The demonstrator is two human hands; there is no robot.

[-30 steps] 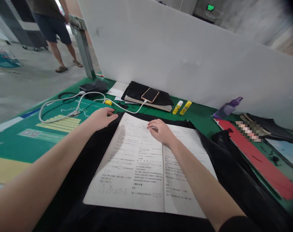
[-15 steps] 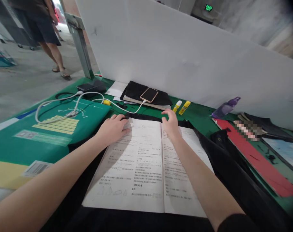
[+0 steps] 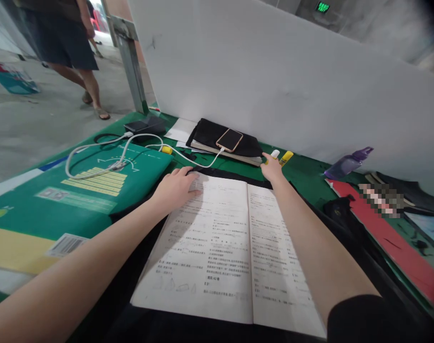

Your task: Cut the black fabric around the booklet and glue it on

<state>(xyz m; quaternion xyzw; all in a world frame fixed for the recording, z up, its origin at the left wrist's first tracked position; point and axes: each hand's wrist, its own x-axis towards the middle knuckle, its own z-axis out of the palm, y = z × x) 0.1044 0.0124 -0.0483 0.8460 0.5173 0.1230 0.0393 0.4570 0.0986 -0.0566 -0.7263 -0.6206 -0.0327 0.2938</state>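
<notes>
Here, left hand (image 3: 177,191) lies spread on open white book (image 3: 226,238); right hand (image 3: 273,170), grip unclear, beside white-capped yellow stick (image 3: 274,154) near far edge of green desk (image 3: 306,172).

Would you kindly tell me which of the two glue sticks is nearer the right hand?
The white-topped glue stick: the right hand partly covers it, while the yellow-topped glue stick sits farther right.
</notes>
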